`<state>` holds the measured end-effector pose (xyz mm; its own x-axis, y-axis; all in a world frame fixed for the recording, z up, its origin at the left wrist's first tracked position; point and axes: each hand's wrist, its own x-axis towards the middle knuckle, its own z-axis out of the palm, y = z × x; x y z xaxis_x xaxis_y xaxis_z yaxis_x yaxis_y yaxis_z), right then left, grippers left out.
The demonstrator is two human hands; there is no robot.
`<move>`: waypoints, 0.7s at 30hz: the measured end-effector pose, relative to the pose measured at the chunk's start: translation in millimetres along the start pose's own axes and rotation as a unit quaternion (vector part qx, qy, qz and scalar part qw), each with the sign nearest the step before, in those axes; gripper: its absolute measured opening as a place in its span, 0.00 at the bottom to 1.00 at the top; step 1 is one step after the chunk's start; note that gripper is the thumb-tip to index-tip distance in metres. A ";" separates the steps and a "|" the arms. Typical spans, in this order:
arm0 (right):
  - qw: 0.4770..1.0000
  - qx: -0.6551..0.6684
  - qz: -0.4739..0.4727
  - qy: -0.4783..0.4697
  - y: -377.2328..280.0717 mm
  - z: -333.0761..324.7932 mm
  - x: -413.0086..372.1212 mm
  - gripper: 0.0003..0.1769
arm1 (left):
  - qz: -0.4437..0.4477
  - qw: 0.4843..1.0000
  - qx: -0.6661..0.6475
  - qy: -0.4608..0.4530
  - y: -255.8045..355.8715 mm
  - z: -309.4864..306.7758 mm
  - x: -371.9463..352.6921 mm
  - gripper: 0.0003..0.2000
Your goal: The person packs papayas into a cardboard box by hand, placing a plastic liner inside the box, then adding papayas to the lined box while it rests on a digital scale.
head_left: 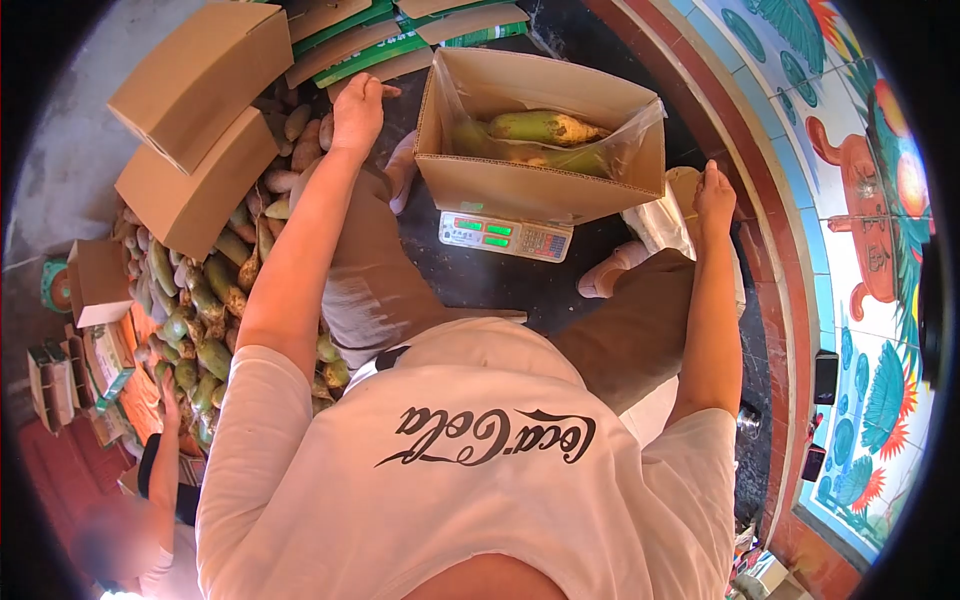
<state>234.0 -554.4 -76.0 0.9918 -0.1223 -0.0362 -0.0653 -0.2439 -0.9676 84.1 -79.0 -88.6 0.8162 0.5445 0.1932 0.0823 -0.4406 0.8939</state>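
Green radishes [545, 128] lie in a clear plastic liner inside an open cardboard carton [540, 192], at the digital scale [505, 236] with lit displays, between the wearer's legs. In the head view, the left hand [358, 112] is partly curled, one finger extended, beside the carton near green-printed cardboard [375, 55]; the right hand [714, 196] is loosely bent on the carton's other side, its grip too small to tell. A root-vegetable pile [205, 300] lies left, near another person's hand [170, 398].
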 end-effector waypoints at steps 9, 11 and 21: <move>0.999 0.013 0.013 0.032 8.5 -0.4 -4.3 0.16 | -0.038 0.999 -0.010 -0.009 5.7 10.6 -1.0 0.14; 0.998 0.050 0.024 0.037 8.0 2.3 -14.2 0.15 | -0.037 0.999 0.003 -0.011 5.0 10.7 -7.2 0.12; 0.982 0.154 0.102 0.030 1.8 2.6 -46.7 0.08 | -0.053 0.991 -0.124 -0.004 13.2 -18.0 -31.0 0.17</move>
<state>187.9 -546.6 -76.8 0.9528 -0.1977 -0.2305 -0.2160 0.0924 -0.9720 49.7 -88.9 -75.6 0.8150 0.5724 0.0901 0.0263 -0.1919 0.9811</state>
